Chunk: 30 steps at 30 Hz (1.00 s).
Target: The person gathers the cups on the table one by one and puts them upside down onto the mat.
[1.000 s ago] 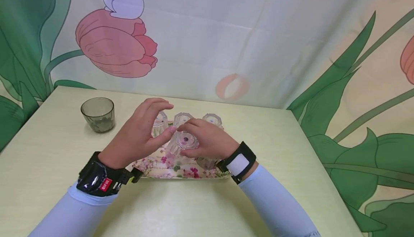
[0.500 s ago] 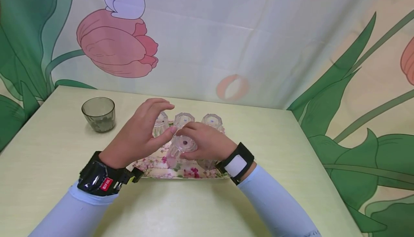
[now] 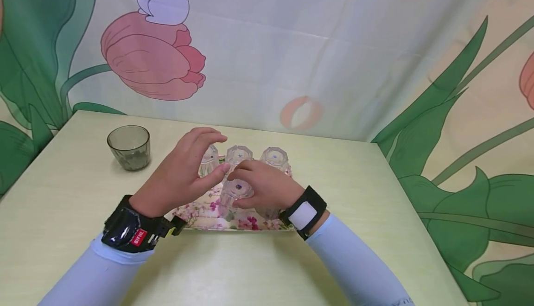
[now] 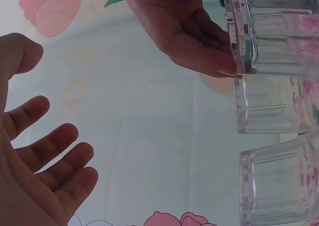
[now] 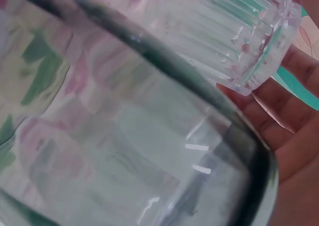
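Observation:
My right hand (image 3: 269, 185) grips an upside-down clear faceted glass (image 3: 237, 191) near its base, with the thumb on the near side and the fingers on the far side. The glass is over the middle of a flower-printed tray (image 3: 198, 217). In the right wrist view its ridged wall (image 5: 219, 29) lies against the fingers. My left hand (image 3: 181, 171) hovers left of that glass, fingers spread and apart from it, partly covering a clear glass (image 3: 208, 157) in the back row. Two more upturned glasses, one at centre (image 3: 239, 154) and one at right (image 3: 274, 156), stand there.
A smoky grey-green tumbler (image 3: 129, 148) stands upright on the table at left. Another glass (image 3: 268, 212) on the tray shows below my right wrist; its dark-edged wall (image 5: 199, 151) fills much of the right wrist view. A printed curtain (image 3: 333, 65) hangs behind the table.
My right hand has moved slightly down and toward me, and the glass in its grip has come lower over the tray. The left hand stays nearly still.

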### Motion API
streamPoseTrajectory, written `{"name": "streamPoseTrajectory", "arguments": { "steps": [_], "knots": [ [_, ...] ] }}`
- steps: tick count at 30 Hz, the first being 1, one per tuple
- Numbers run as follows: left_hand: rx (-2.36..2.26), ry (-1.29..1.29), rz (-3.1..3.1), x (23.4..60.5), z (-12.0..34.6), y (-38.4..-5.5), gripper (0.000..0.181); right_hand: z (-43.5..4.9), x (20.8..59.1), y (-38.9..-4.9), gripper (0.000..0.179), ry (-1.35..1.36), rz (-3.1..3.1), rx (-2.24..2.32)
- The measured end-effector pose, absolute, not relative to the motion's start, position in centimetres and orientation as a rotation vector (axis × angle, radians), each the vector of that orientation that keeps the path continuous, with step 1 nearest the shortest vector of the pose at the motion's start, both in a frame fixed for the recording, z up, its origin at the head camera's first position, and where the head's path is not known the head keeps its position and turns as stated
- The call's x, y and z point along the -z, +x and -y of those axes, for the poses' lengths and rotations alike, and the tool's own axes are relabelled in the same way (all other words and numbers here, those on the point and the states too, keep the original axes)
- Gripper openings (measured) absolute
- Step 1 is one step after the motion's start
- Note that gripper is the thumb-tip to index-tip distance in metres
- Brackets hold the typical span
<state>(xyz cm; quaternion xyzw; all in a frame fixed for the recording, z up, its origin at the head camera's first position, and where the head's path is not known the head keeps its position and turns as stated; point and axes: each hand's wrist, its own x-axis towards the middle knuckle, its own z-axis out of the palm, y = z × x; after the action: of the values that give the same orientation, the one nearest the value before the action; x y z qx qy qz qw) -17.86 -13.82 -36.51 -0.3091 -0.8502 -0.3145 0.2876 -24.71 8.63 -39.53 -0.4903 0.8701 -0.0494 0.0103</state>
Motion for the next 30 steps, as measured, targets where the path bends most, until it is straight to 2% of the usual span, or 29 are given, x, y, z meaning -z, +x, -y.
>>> {"name": "streamPoseTrajectory", "arguments": {
  "steps": [12,20,30],
  "knots": [
    [0.813,-0.819,2.309,36.6,13.6,-17.9,0.050,-9.1,39.9,-24.7,0.052,-1.570,-2.736,0.194],
    [0.807,-0.829,2.304,36.7,13.4,-17.9,0.049,-10.0,38.7,-24.3,0.045,-1.629,-2.779,0.381],
    [0.810,-0.841,2.305,36.9,13.2,-17.9,0.052,-11.2,37.7,-24.4,0.050,-1.699,-2.847,0.567]
  ]
}}
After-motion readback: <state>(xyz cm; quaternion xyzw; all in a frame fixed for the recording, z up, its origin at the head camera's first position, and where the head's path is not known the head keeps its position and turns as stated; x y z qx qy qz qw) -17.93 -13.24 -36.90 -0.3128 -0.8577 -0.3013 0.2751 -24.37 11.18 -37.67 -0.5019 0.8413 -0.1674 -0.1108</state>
